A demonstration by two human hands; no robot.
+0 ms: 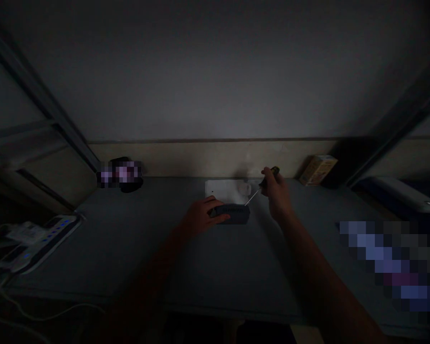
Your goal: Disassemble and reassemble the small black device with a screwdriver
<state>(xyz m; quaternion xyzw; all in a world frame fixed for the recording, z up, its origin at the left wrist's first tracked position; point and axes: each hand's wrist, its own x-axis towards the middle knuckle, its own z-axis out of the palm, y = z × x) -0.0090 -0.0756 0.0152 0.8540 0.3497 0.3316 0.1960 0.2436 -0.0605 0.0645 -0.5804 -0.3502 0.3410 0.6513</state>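
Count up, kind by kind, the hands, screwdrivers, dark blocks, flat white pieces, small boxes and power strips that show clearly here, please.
Hands: 2 (left hand, right hand)
Screwdriver: 1
Dark block: 1
Flat white piece: 1
Small box: 1
Power strip: 1
Total: 7

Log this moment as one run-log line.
left hand: gripping dark device | right hand: holding screwdriver, tip at device's right end | white sheet: behind device | light: dim
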